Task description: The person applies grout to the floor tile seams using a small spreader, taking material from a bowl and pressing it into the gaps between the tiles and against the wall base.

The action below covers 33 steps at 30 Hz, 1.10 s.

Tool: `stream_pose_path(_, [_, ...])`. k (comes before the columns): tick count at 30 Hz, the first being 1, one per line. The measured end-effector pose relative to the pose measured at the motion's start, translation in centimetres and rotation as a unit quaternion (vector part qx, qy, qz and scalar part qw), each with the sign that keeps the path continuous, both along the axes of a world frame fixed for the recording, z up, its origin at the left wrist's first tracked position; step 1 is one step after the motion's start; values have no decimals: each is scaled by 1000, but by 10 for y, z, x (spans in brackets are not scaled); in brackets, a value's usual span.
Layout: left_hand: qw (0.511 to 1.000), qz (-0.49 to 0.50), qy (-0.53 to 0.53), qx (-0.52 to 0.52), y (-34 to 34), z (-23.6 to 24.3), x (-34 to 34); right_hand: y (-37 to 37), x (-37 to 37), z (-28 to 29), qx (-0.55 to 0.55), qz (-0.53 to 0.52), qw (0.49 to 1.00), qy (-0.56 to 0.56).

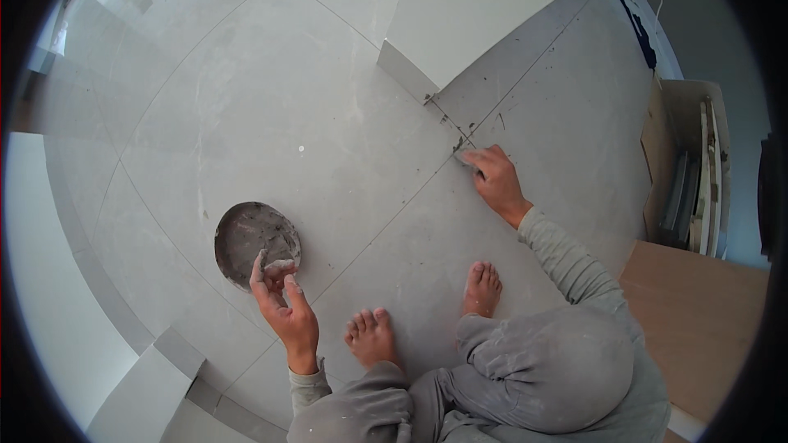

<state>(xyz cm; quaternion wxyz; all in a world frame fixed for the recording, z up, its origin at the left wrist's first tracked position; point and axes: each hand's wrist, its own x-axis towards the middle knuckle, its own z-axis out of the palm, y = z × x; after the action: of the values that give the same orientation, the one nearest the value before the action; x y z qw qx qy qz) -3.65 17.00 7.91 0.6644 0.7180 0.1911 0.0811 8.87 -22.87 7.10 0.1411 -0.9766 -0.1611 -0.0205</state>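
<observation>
My right hand (499, 184) is closed at a crossing of tile joints. Its fingertips press a small greyish piece, too hidden to name, against the floor. Dark grey grout crumbs (460, 144) lie along the joint beside the fingers. To the left, my left hand (287, 312) hangs over the near rim of a round shallow bowl (222, 238). Its fingers are bent but apart, coated with grey paste, and no object shows between them. Inside the bowl, wet grey grout (254, 238) is smeared over the bottom and sides.
Large pale grey tiles (328, 107) cover the floor. The corner of a pale wall (410, 70) juts in beyond my right hand. On the right stand an open cardboard box (694, 94) with long strips and a brown board (698, 303). My bare feet (373, 336) are close by.
</observation>
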Motion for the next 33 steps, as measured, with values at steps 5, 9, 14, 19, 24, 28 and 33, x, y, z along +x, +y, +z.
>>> stream_pose_path(5, [978,90,45,185,20,-8,-6,39,-4,-21,-85,-131,987,-47])
stream_pose_path(9, [926,172,162,294,62,-34,-26,78,-17,-7,40,-64,997,15])
stream_pose_path(14, [969,162,179,55,70,-61,-43,41,3,-11,-102,-156,982,-31])
stream_pose_path(19, [972,166,161,-31,55,-59,-39,83,-38,-26,-21,-46,998,-45])
stream_pose_path(24, [971,187,141,-50,57,-66,-36,61,-30,-5,50,-26,998,-12])
stream_pose_path(28, [970,183,157,-35,44,-68,-40,39,-23,-23,-31,-29,993,-112])
stream_pose_path(33, [968,198,134,-71,62,-80,-37,85,-76,-2,110,-46,990,71])
